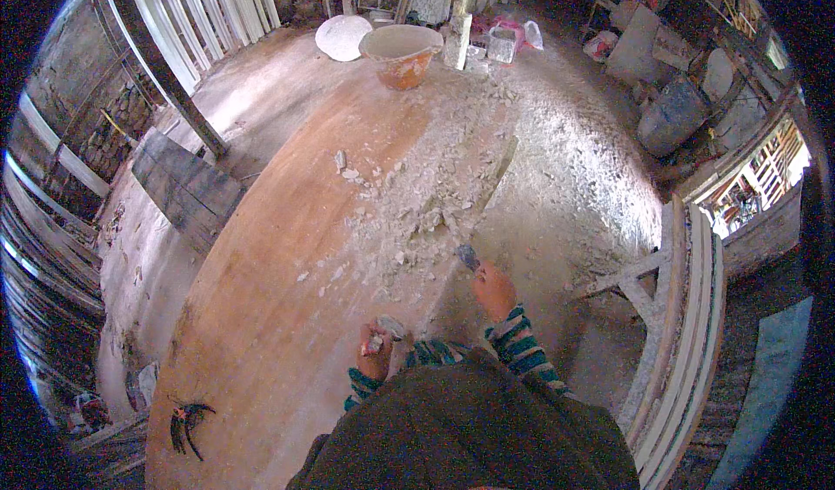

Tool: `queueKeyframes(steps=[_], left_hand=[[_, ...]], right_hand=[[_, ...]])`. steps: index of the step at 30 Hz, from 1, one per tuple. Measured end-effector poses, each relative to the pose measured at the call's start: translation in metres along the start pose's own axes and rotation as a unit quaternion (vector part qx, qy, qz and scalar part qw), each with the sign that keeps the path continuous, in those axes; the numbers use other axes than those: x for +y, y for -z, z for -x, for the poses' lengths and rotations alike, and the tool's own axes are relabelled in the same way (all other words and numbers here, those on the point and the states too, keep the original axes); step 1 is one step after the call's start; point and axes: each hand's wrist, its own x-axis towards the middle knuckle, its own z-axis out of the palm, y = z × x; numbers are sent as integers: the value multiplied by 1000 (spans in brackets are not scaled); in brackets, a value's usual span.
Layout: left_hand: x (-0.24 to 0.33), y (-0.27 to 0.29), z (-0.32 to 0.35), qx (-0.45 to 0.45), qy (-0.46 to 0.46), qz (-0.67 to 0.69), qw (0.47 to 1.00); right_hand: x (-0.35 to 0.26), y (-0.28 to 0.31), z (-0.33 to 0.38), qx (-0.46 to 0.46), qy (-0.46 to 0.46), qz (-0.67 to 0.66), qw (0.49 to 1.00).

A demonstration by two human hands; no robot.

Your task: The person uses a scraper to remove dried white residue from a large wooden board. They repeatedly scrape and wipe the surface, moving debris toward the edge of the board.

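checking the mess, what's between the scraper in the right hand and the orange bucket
White plaster rubble strewn over the wooden board, seen in the head view.

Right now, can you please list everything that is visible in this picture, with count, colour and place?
wooden board: one, orange-brown, long, running from near to far
plaster crumbs: many, white, along the board's right half
bucket: one, orange with pale rim, at the far end
round disc: one, white, left of the bucket
dark plank: one, grey, left of the board
white strips: several, leaning at far left
blue barrel: one, far right
scraper: one, grey, in the right hand
left hand: one, holding a small pale object
right hand: one, at the board's right edge
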Motion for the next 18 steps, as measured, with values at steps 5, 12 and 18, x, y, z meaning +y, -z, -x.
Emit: queueKeyframes(steps=[5, 12, 18], left_hand=[[24, 1, -3, -8, -25, -97, 995], [8, -1, -8, -10, -24, -41, 999], [18, 1, -10, -36, 15, -29, 999]], right_hand=[[5, -11, -3, 67, 49, 17, 996], [-2, 2, 1, 41, 59, 24, 997], [-13, 0, -27, 22, 28, -21, 999]])
